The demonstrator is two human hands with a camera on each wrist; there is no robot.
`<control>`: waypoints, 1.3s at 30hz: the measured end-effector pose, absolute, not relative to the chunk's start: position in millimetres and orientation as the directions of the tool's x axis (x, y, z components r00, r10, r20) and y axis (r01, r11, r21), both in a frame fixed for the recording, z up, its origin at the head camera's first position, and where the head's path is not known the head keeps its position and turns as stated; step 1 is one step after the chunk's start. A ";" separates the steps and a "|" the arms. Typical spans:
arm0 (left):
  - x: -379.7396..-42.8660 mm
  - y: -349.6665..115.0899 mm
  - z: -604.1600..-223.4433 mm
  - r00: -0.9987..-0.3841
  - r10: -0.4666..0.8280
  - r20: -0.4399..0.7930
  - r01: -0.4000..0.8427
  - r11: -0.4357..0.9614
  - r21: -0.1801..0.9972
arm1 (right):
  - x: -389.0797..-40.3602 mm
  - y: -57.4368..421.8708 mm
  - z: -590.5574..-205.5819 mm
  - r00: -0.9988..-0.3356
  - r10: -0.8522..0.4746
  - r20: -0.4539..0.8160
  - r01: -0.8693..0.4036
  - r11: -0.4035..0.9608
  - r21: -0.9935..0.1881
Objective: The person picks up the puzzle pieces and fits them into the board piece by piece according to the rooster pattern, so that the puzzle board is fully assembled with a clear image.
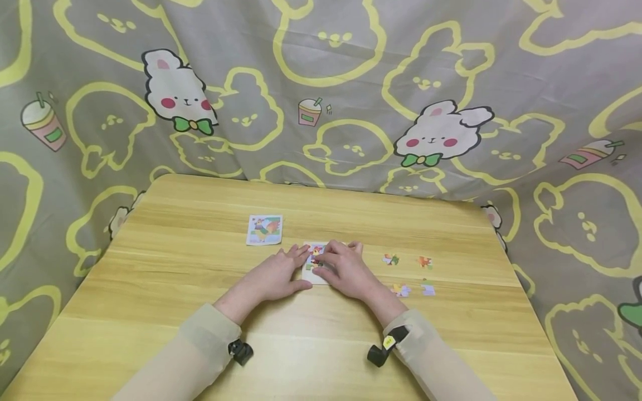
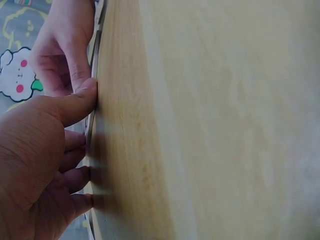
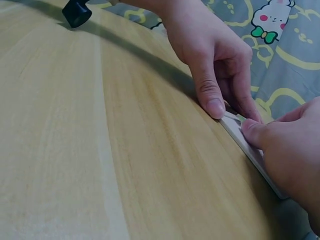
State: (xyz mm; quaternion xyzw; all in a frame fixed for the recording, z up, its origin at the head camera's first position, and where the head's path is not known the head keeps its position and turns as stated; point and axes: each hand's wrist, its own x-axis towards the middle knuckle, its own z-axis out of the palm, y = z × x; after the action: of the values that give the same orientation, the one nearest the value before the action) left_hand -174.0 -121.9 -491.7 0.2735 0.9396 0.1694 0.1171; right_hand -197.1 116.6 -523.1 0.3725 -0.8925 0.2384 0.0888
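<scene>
A small jigsaw puzzle board (image 1: 308, 277), pale and square, lies flat in the middle of the table with a few colourful pieces in its left part. My left hand (image 1: 278, 274) holds the board at its left side, thumb by the near corner and fingers by the far one. Over the board, my right hand (image 1: 346, 268) pinches a puzzle piece (image 1: 317, 263) with thumb and index finger, pressed low against it; the hand covers most of the board's right part. In the right wrist view, the right thumb (image 3: 254, 131) sits on the board's near rim (image 3: 252, 156), close to the left thumb (image 3: 215, 107).
Several loose pieces lie to the right, among them an orange one (image 1: 425, 262), a green and red one (image 1: 391, 259) and a lilac one (image 1: 428, 288). A rooster picture card (image 1: 264, 230) lies at the back left. A patterned curtain (image 1: 341, 111) surrounds the wooden table (image 1: 200, 217).
</scene>
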 end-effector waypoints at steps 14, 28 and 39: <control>-175.0 -121.6 -490.4 -0.822 0.557 -0.115 0.474 0.783 0.402 | -199.3 114.1 -520.7 -0.745 -0.593 0.306 -0.667 0.647 -0.370; -176.0 -122.6 -489.6 -0.800 0.590 -0.108 0.502 0.757 0.417 | -195.5 111.4 -519.0 -0.784 -0.528 0.327 -0.621 0.655 -0.430; -175.6 -122.6 -489.2 -0.804 0.580 -0.129 0.485 0.766 0.423 | -196.9 111.4 -517.0 -0.779 -0.553 0.296 -0.624 0.640 -0.448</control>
State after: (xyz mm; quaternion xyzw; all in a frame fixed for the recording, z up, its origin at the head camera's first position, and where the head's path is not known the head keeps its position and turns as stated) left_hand -175.6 -122.6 -489.2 0.2860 0.9310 0.1879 0.1271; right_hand -196.9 111.4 -517.0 0.3257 -0.9032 0.2718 0.0657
